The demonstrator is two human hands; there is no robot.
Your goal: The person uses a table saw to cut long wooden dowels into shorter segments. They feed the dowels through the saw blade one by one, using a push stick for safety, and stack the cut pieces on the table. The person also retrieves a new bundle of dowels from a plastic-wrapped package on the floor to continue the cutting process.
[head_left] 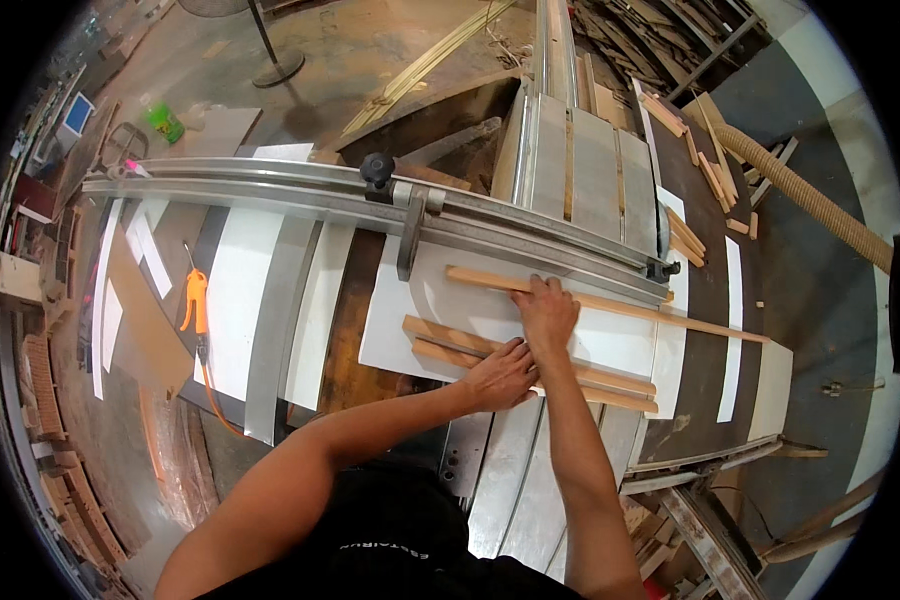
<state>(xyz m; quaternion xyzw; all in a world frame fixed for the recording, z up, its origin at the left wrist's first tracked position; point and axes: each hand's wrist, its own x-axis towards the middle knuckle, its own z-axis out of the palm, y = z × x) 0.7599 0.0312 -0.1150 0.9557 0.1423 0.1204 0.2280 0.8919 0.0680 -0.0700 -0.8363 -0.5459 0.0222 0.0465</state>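
Observation:
My right hand (548,318) is closed over a long, thin wooden strip (620,308), which lies slantwise across the saw table (595,175) just below the metal fence rail (530,240). Nearer to me, my left hand (503,377) rests with bent fingers on shorter wooden strips (440,332) lying side by side, holding them down. Its thumb side is close to my right wrist, and the hand hides part of these strips. A white board (395,335) lies beneath the strips.
An orange air blow gun (197,300) with its hose lies on the boards to the left. A black knob (377,170) stands up from the fence. Cut wood pieces (715,185) lie at the far right, near a ribbed hose (810,195). Long thin strips (420,75) lie behind.

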